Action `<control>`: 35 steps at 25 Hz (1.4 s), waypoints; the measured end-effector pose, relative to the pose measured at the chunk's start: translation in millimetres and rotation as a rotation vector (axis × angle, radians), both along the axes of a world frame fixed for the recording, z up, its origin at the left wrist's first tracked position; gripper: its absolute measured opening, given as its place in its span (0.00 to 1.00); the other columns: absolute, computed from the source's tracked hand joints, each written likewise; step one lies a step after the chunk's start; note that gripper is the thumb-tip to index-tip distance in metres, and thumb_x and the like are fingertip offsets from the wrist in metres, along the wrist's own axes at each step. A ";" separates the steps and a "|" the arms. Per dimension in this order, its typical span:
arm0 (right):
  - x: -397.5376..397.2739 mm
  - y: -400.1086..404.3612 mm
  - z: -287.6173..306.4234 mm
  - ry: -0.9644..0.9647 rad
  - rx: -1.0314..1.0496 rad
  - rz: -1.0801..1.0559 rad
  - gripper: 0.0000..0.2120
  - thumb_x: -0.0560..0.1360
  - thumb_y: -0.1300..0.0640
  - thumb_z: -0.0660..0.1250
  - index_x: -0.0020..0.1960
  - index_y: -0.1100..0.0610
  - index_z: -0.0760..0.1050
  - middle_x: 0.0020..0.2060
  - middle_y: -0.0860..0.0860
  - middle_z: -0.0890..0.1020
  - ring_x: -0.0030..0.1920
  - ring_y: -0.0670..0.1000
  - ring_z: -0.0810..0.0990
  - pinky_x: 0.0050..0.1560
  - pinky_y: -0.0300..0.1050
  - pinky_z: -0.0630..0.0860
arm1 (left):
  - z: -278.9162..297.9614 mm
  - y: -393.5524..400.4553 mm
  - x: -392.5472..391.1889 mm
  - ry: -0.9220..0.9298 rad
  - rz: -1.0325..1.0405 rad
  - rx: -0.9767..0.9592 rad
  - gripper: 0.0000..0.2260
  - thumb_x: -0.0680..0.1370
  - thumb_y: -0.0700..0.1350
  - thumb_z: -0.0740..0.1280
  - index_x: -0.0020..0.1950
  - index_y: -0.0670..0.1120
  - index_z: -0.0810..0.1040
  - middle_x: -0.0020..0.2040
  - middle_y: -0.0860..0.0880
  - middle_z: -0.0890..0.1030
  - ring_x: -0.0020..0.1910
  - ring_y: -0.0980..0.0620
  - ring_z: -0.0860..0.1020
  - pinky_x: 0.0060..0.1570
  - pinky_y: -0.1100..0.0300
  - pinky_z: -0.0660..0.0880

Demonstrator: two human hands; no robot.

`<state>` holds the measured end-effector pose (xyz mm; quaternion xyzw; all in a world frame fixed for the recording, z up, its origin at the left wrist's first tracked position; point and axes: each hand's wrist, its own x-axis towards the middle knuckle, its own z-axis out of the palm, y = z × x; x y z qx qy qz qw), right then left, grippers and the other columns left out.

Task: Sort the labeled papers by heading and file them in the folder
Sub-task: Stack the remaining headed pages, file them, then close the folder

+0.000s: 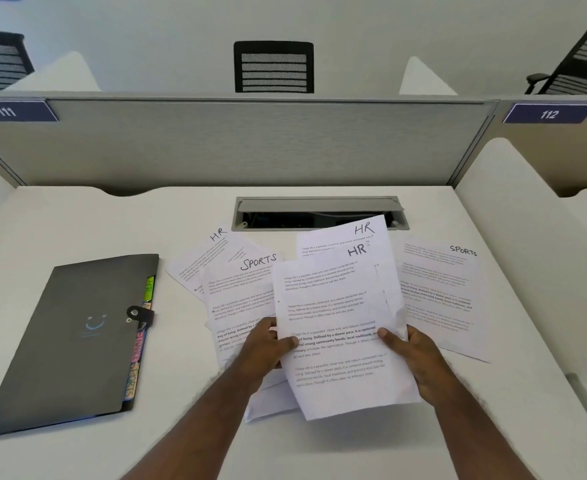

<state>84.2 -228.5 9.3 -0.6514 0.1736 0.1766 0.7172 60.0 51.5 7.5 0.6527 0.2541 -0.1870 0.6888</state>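
1. HR sheets (337,306) are held above the counter (77,220), one overlapping the other, both headings showing.
2. Left hand (267,344) pinches the front sheet's left edge, thumb on top.
3. Right hand (413,355) grips the right edge, fingers curled behind.
4. SPORTS sheets (240,292) and (437,292) lie flat at either side.
5. Folder (70,341) lies closed to the left, coloured tabs showing.
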 end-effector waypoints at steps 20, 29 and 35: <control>-12.2 -5.9 -15.3 -0.031 -0.200 -0.075 0.11 0.79 0.58 0.65 0.59 0.49 0.77 0.55 0.49 0.82 0.54 0.52 0.81 0.47 0.53 0.82 | -3.2 70.2 -4.1 -0.056 0.332 -0.157 0.05 0.80 0.39 0.67 0.55 0.42 0.80 0.51 0.43 0.86 0.50 0.43 0.84 0.41 0.53 0.83; -30.4 47.2 -5.3 -0.028 0.015 0.131 0.13 0.79 0.59 0.64 0.62 0.53 0.77 0.56 0.51 0.84 0.58 0.55 0.82 0.60 0.56 0.77 | 2.2 52.0 6.1 -0.153 0.375 0.031 0.08 0.78 0.44 0.71 0.52 0.40 0.80 0.48 0.42 0.87 0.47 0.42 0.85 0.47 0.49 0.82; -36.7 68.3 7.0 0.023 0.051 0.234 0.17 0.79 0.65 0.61 0.63 0.52 0.78 0.56 0.51 0.84 0.57 0.54 0.83 0.51 0.52 0.81 | 0.0 41.4 7.4 -0.158 0.454 0.026 0.07 0.78 0.46 0.71 0.51 0.43 0.79 0.50 0.43 0.86 0.48 0.41 0.85 0.51 0.42 0.82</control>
